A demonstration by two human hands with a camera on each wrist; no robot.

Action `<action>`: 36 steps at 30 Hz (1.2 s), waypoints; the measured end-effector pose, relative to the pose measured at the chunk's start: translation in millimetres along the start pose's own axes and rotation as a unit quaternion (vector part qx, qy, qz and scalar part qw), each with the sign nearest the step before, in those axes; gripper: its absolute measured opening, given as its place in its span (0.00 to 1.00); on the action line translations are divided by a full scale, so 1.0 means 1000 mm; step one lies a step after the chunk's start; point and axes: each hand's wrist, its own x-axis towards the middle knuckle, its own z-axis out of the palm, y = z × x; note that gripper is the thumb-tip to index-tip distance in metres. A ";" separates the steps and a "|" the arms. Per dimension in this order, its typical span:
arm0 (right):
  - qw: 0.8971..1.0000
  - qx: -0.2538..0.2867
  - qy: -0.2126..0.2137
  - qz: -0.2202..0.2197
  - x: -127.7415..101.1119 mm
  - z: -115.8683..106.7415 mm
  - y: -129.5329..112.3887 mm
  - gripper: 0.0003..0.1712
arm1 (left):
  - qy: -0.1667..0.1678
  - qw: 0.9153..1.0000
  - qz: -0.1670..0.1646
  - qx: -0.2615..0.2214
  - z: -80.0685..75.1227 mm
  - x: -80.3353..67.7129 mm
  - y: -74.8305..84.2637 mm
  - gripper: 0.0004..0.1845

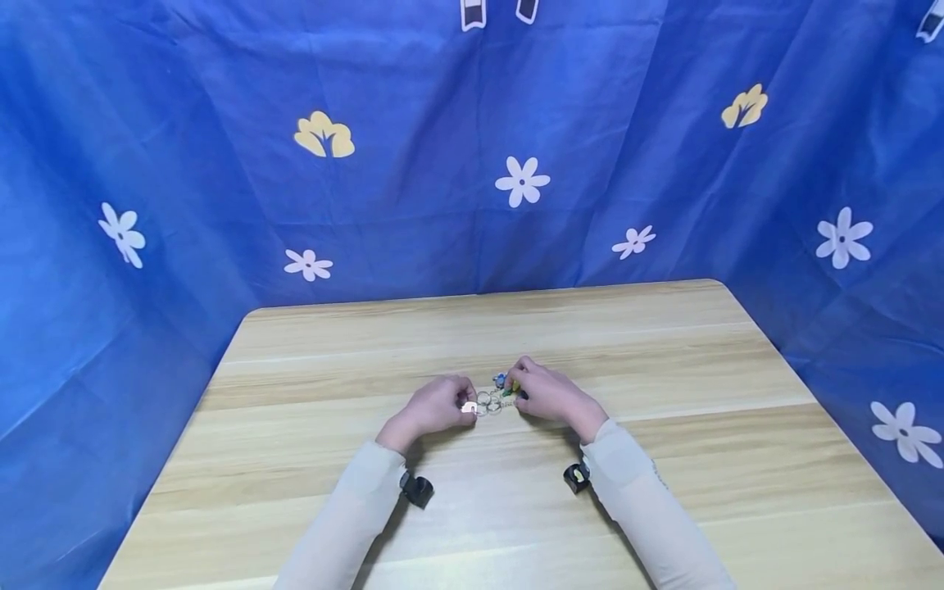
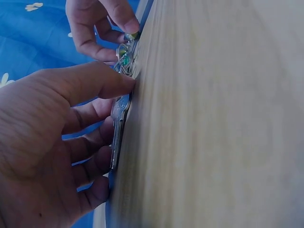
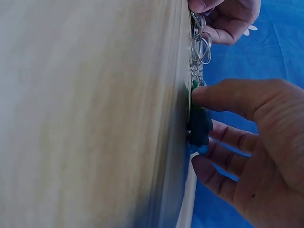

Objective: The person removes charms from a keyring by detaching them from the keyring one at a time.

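Near the middle of the table, my left hand [image 1: 438, 406] holds a key [image 2: 118, 121], its thumb tip at the key's head and the other fingers bent along the blade. Metal key rings [image 1: 489, 401] lie between the two hands, joined to short chains [image 3: 196, 71]. My right hand [image 1: 549, 395] holds a small figure charm [image 3: 200, 126], dark with green and blue parts, thumb on its green top and fingers curled beside it. A little blue charm [image 1: 500, 381] lies just beyond the right fingertips. Fingers partly hide the key and charms.
The pale wooden table [image 1: 627, 344] extends around both hands. A blue curtain [image 1: 413, 188] with flower prints hangs behind it and at both sides. Black straps with camera mounts [image 1: 418, 489] sit on the wrists.
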 end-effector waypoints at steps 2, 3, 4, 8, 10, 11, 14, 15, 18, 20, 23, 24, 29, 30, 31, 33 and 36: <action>1.000 -0.001 0.001 0.001 0.001 0.000 0.000 0.15 | -0.002 1.000 -0.002 -0.003 0.000 0.000 0.000 0.12; 1.000 -0.001 0.002 0.001 0.001 0.000 0.000 0.15 | -0.004 1.000 -0.004 -0.007 0.000 0.000 0.001 0.12; 1.000 -0.001 0.003 0.001 0.001 0.000 0.000 0.16 | -0.005 1.000 -0.004 -0.011 -0.001 0.000 0.001 0.12; 1.000 0.006 0.004 0.005 0.002 0.001 0.002 0.16 | -0.009 1.000 0.000 -0.024 0.000 0.001 0.000 0.10; 1.000 0.008 0.007 0.005 0.002 0.001 0.002 0.16 | -0.007 1.000 0.005 -0.027 0.000 0.001 0.000 0.10; 1.000 0.010 0.008 0.005 0.001 0.001 0.003 0.16 | -0.006 1.000 0.006 -0.029 0.000 0.001 -0.001 0.09; 1.000 0.019 0.012 0.007 0.001 0.002 0.004 0.16 | -0.005 0.999 0.014 -0.035 0.001 0.000 -0.003 0.09; 1.000 0.023 0.014 0.007 0.001 0.002 0.005 0.16 | -0.005 0.999 0.020 -0.036 0.002 0.000 -0.003 0.09; 0.999 0.034 0.019 0.008 0.001 0.002 0.007 0.16 | 0.002 0.999 0.038 -0.036 0.002 -0.001 -0.005 0.08; 0.999 0.042 0.021 0.007 0.001 0.002 0.008 0.16 | 0.007 0.998 0.050 -0.032 0.001 -0.001 -0.005 0.07; 0.998 0.052 0.022 0.006 0.001 0.002 0.008 0.15 | 0.004 0.998 0.053 -0.029 0.001 -0.001 -0.006 0.07; 0.998 0.055 0.022 0.005 0.002 0.001 0.009 0.15 | 0.000 0.998 0.052 -0.030 0.001 -0.001 -0.006 0.07; 0.997 0.070 0.019 0.000 0.001 0.000 0.008 0.12 | -0.015 0.997 0.045 -0.058 0.002 -0.001 -0.005 0.05; 0.997 0.072 0.018 -0.001 0.001 0.000 0.008 0.11 | -0.018 0.997 0.045 -0.062 0.002 -0.001 -0.005 0.05; 0.997 0.075 0.016 -0.001 0.001 0.000 0.007 0.10 | -0.020 0.996 0.045 -0.069 0.002 -0.001 -0.005 0.05; 0.997 0.079 0.014 -0.003 0.001 0.000 0.007 0.09 | -0.025 0.996 0.044 -0.080 0.002 -0.001 -0.005 0.05; 0.997 0.082 0.011 -0.007 0.001 0.000 0.005 0.08 | -0.029 0.995 0.037 -0.090 0.002 -0.002 -0.004 0.05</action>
